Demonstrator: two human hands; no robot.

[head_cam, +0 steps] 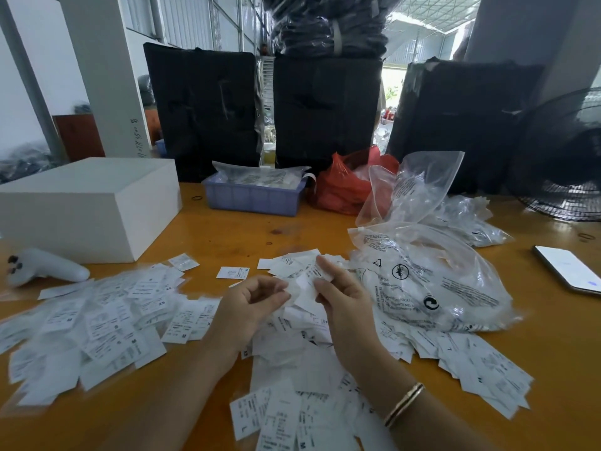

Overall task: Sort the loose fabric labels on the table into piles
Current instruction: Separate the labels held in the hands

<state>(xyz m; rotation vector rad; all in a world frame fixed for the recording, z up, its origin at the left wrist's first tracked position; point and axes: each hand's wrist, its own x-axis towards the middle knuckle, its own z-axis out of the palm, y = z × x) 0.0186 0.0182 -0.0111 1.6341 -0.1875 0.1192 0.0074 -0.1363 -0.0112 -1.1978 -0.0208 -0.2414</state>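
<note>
Hands over the centre of the table (227, 236): left hand (252, 305) and right hand (338, 299) pinch a small bunch of labels (302, 292) above the middle heap (292, 349). Risk: heaps lie close, so released labels may slide into the left pile (97, 320).

Two hands, the left hand (250, 307) and right hand (341, 301), met over the labels (304, 292), which were too many to count. Beyond the grip stood three black bundles (208, 109), one white box (87, 206), one blue basket (253, 198) and one red bag (341, 187); one phone (569, 268) lay to its right.
</note>
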